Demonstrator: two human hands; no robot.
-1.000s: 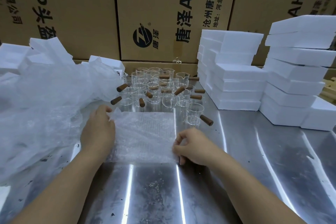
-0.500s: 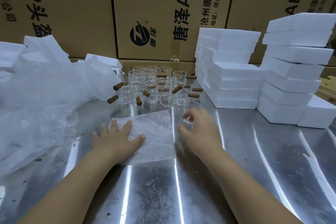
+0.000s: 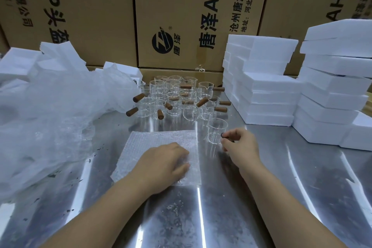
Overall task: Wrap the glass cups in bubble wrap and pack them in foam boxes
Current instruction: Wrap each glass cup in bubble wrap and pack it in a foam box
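The glass cup [image 3: 215, 131] is just left of the right hand [image 3: 241, 144], which pinches its handle. The left hand [image 3: 164, 164] rests, fingers relaxed, on the bubble wrap sheet [image 3: 161, 139] spread on the desk [image 3: 281, 187]. Foam boxes [image 3: 267, 86] are stacked beyond the right hand.

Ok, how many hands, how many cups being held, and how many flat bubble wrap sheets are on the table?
Flat bubble wrap sheets: 1, the bubble wrap sheet.
Cups being held: 1, the cup.
Hands: 2, the left hand resting on the sheet, the right hand pinching the cup's handle.
Total: 4.
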